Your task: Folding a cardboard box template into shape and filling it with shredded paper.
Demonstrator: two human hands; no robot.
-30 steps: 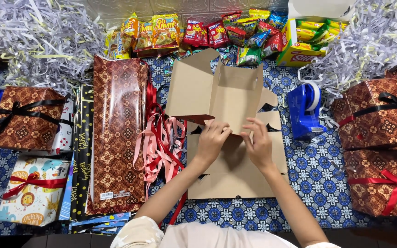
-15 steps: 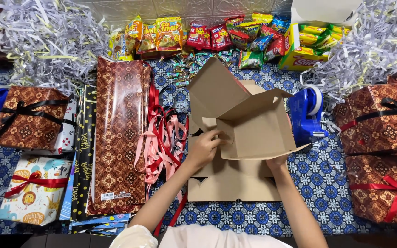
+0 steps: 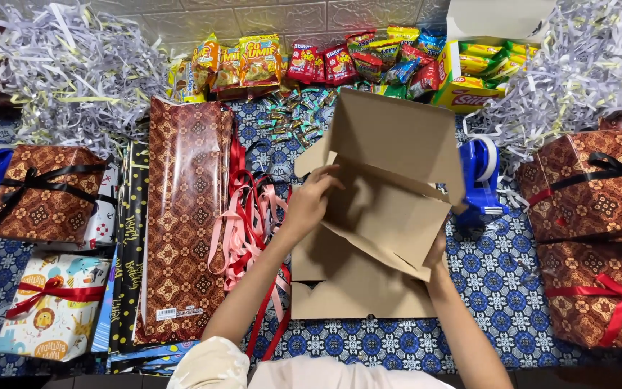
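Note:
A brown cardboard box [image 3: 390, 194], partly folded, is lifted off a flat cardboard sheet [image 3: 358, 292] on the patterned cloth. My left hand [image 3: 311, 202] grips the box's left side wall, fingers curled over its edge. At the box's lower right corner my right hand [image 3: 437, 256] holds it from beneath, mostly hidden by a flap. The box's large top flap stands up toward the snack packets.
Red and pink ribbons [image 3: 253, 216] lie left of the box beside rolls of brown patterned wrapping paper [image 3: 185, 216]. A blue tape dispenser [image 3: 480, 176] stands to the right. Wrapped gifts [image 3: 592, 187] sit at both sides, snack packets [image 3: 311, 61] and shredded paper [image 3: 73, 65] behind.
The box has been turned and its sides raised; my left hand moved up along the left wall, and my right hand stays under the lower right corner.

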